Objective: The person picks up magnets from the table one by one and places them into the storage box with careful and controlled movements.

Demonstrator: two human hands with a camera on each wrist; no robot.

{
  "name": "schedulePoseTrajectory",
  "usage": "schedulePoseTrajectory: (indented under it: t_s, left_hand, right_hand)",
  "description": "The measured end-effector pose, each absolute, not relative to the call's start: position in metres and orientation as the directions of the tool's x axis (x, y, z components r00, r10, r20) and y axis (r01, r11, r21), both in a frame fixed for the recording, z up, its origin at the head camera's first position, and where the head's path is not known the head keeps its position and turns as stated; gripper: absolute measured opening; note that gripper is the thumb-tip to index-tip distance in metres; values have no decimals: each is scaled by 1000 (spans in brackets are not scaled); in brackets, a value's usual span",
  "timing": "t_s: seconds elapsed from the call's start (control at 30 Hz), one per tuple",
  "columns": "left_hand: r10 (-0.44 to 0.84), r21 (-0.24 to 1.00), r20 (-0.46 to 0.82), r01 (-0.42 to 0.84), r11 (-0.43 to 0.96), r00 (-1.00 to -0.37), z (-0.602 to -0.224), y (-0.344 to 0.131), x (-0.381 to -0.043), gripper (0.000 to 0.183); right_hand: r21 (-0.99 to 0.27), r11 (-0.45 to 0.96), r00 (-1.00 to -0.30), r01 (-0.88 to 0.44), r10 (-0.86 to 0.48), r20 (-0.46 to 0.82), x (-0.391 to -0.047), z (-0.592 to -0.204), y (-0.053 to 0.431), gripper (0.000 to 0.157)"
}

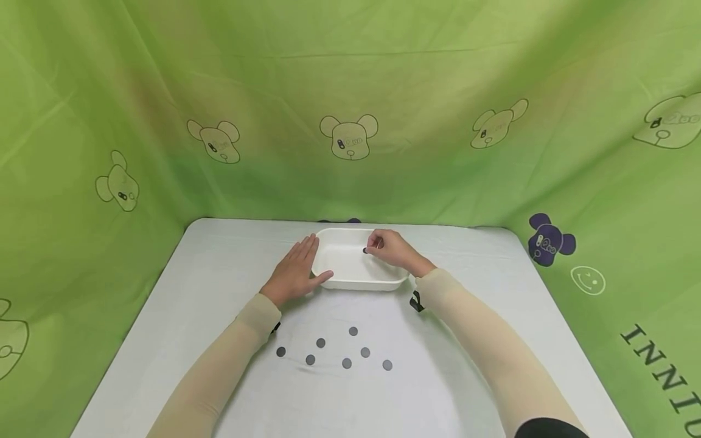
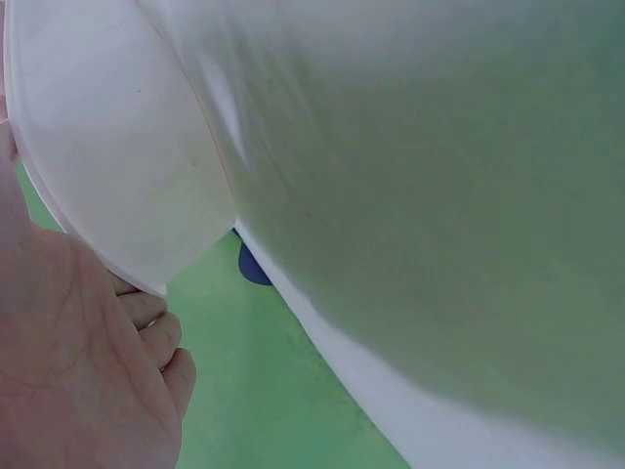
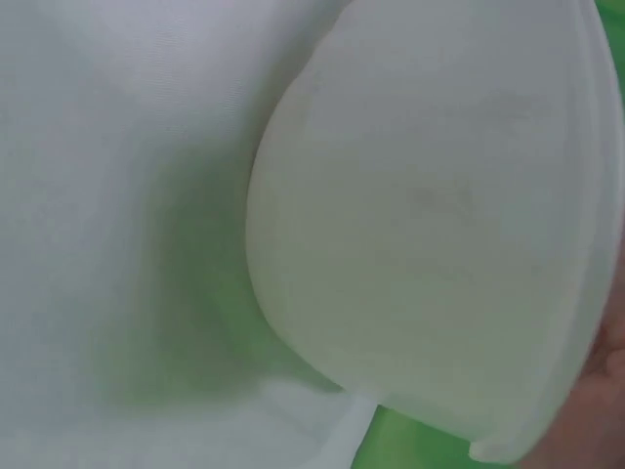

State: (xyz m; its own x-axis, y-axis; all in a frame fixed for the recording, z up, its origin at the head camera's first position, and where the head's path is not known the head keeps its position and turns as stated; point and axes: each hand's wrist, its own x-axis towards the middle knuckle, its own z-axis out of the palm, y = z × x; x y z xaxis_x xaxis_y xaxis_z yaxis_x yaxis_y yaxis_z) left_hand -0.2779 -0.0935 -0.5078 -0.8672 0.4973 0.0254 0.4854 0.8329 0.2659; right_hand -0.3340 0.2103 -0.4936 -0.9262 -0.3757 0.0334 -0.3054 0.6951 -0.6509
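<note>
A white rectangular tray [image 1: 361, 285] with rounded corners stands near the far side of the table. My left hand [image 1: 292, 274] rests against its left rim, fingers straight and thumb spread over the near corner. In the left wrist view, that hand [image 2: 78, 342] touches the edge of the tray [image 2: 127, 147]. Over the tray's right half, my right hand [image 1: 393, 248] pinches a small dark disc [image 1: 365, 250] between thumb and fingertips. The tray's outer wall [image 3: 420, 215] hides most of the right hand [image 3: 586, 410] in the right wrist view.
Several small round grey discs lie scattered on the white tabletop in front of the tray, among them a darker disc [image 1: 281, 351] at the left and a lighter disc [image 1: 387, 365] at the right. A green printed curtain [image 1: 350, 188] surrounds the table's back and sides.
</note>
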Motion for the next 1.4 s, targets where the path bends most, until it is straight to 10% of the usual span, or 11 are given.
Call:
schedulePoseTrajectory:
  t_s: [1.4]
  left_hand:
    - [489, 253, 12, 476, 843, -872, -512, -94, -279, 100]
  right_hand:
    - [-521, 839, -965, -156, -241, -100, -341, -513, 196, 18]
